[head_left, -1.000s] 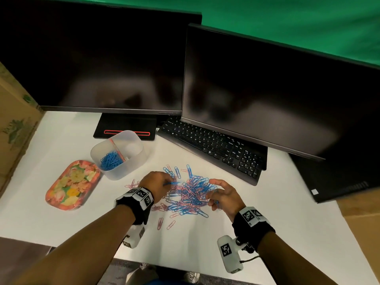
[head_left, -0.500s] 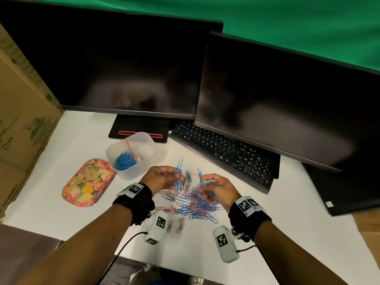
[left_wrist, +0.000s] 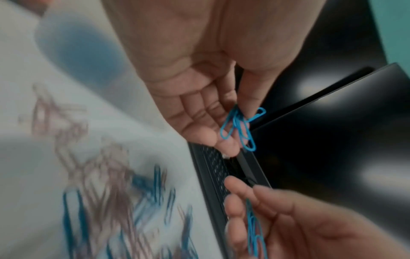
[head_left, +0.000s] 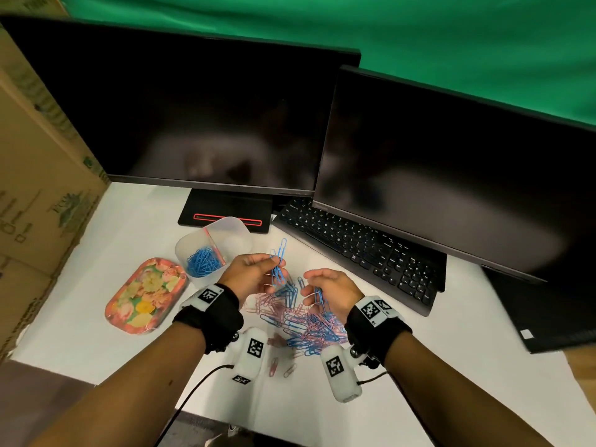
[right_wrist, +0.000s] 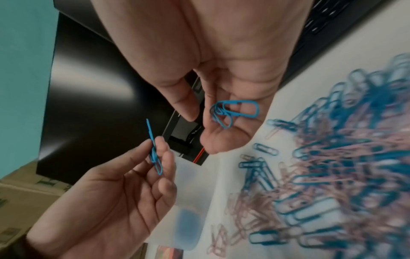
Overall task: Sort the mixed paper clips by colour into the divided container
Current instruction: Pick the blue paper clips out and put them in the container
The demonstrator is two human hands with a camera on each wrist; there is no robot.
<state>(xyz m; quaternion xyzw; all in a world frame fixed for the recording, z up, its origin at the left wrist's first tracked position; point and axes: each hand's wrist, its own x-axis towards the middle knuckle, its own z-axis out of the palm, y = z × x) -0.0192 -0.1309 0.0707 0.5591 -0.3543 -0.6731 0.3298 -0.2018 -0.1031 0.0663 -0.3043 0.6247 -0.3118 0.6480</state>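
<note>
A heap of mixed blue and pink paper clips [head_left: 300, 317] lies on the white table between my wrists. Left of it and further back stands the translucent divided container [head_left: 240, 227], with blue clips [head_left: 203, 261] in its left compartment. My left hand [head_left: 274, 262] is raised above the heap and pinches a few linked blue clips [left_wrist: 240, 128] between thumb and fingers. My right hand [head_left: 311, 285] hovers beside it, its fingers curled round more blue clips [right_wrist: 233, 112]. The two hands face each other a short way apart.
A floral tray [head_left: 145, 295] lies left of the container. Behind the heap a black keyboard [head_left: 358, 250] runs under the right monitor [head_left: 451, 175]. The left monitor [head_left: 209, 117] and its stand [head_left: 225, 211] are behind the container. A cardboard box [head_left: 38, 188] lines the left edge.
Both hands have lifted off the heap, each bringing up blue clips, and now face each other above it. The head view has shifted a little.
</note>
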